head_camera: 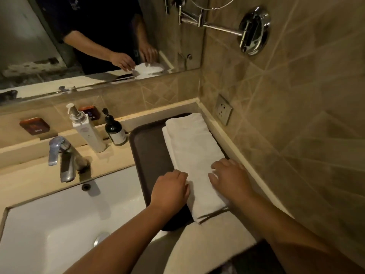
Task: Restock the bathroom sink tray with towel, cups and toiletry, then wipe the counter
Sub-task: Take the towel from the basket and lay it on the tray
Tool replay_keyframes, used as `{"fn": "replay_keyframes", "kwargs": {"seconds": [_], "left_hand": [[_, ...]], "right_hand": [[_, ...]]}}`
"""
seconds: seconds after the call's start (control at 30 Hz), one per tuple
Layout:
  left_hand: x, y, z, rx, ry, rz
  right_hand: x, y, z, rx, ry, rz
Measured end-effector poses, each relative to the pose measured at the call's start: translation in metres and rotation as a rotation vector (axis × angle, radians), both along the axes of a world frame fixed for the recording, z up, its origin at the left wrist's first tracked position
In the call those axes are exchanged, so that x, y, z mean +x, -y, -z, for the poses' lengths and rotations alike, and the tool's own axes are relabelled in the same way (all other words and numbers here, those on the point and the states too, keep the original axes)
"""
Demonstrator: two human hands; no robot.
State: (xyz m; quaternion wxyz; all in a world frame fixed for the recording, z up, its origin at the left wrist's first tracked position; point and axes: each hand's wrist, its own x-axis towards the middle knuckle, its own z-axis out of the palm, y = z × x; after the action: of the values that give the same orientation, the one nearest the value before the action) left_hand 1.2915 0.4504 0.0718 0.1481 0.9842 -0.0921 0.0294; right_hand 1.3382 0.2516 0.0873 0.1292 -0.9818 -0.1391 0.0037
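A folded white towel [192, 153] lies lengthwise along the right side of a dark brown tray [149, 155] on the beige counter, right of the sink. My left hand [170, 189] grips the towel's near left edge, fingers curled over it. My right hand [230, 176] rests flat on the towel's near right part, fingers spread. The towel's near end hangs slightly past the tray's front edge. No cups are in view.
A white pump bottle [87, 131] and a dark pump bottle [115, 131] stand on the ledge behind the white sink [59, 224]. A chrome tap [64, 159] is at left. A wall socket [224, 111], a swing-arm mirror mount [253, 30] and the tiled wall close off the right.
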Motion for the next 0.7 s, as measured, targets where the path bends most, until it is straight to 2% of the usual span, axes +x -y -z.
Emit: {"fn": "replay_keyframes", "kwargs": {"seconds": [0.33,0.7], "left_hand": [[-0.092,0.014,-0.007,0.108,0.006,0.411],[-0.195,0.119,-0.020,0.136,0.033,0.851]], "right_hand": [[-0.186,0.022,-0.006,-0.142,-0.184,0.312],[-0.371,0.082,-0.022,-0.104,-0.131,0.709]]}}
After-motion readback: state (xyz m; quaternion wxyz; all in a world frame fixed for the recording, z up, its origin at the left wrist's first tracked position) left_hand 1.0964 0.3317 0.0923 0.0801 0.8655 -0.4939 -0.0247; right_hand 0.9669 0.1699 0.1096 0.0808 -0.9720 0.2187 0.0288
